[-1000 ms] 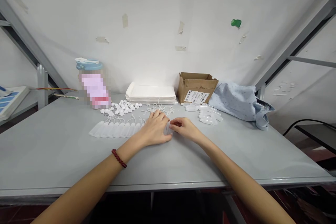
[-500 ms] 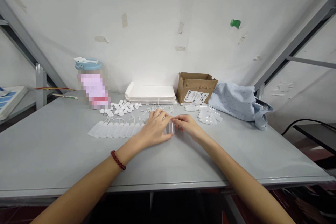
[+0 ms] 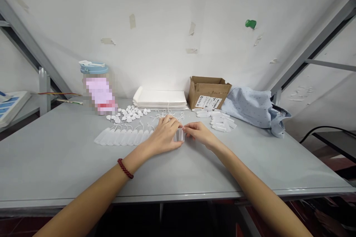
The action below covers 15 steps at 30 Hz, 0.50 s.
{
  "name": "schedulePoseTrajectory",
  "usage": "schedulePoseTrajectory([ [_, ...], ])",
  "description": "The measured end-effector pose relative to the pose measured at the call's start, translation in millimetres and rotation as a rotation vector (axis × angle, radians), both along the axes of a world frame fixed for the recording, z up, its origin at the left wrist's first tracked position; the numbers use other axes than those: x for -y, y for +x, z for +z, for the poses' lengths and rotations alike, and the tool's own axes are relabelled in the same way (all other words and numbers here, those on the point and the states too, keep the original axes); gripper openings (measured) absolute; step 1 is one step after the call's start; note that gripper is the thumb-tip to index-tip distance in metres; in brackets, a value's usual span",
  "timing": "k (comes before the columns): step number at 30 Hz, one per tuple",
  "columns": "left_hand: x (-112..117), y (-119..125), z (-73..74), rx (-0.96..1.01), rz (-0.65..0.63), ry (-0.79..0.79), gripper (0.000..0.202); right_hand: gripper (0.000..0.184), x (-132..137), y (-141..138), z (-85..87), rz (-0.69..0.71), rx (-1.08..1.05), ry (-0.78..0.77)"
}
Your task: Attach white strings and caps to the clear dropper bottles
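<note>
My left hand (image 3: 164, 136) and my right hand (image 3: 198, 132) meet at the middle of the grey table (image 3: 55, 170). Between them stands a small clear plastic tube (image 3: 180, 134), gripped by the fingers of my left hand, while my right hand's fingertips pinch at its top. To the left lies a row of clear tubes (image 3: 122, 137) side by side. Behind them sits a heap of small white caps (image 3: 128, 114). White looped strings (image 3: 167, 114) lie just beyond my hands.
A stack of white sheets (image 3: 160, 99) and an open cardboard box (image 3: 208, 92) stand at the back. Loose clear tubes (image 3: 219, 120) lie right of the box, beside a light blue cloth (image 3: 251, 108). A blue-lidded jar (image 3: 98, 88) stands at the back left.
The clear tube has been raised upright between my hands, and my right hand's fingers have moved up to its top. My arms have barely shifted.
</note>
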<state>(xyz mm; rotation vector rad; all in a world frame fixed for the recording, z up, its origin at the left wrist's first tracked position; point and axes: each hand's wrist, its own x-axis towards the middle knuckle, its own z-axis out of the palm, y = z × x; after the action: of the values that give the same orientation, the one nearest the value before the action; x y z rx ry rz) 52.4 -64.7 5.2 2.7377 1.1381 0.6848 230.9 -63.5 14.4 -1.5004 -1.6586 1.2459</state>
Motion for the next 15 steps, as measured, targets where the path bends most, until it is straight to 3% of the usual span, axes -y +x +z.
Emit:
schedulePoseTrajectory([
  [6, -1.7, -0.8, 0.4, -0.017, 0.006, -0.064, 0.032, 0.028, -0.8, 3.4, -4.1, 0.145, 0.125, 0.072],
  [15, -1.8, -0.9, -0.9, -0.043, 0.027, -0.068, 0.031, 0.027, 1.4, 1.2, -4.1, 0.145, 0.2, 0.14],
])
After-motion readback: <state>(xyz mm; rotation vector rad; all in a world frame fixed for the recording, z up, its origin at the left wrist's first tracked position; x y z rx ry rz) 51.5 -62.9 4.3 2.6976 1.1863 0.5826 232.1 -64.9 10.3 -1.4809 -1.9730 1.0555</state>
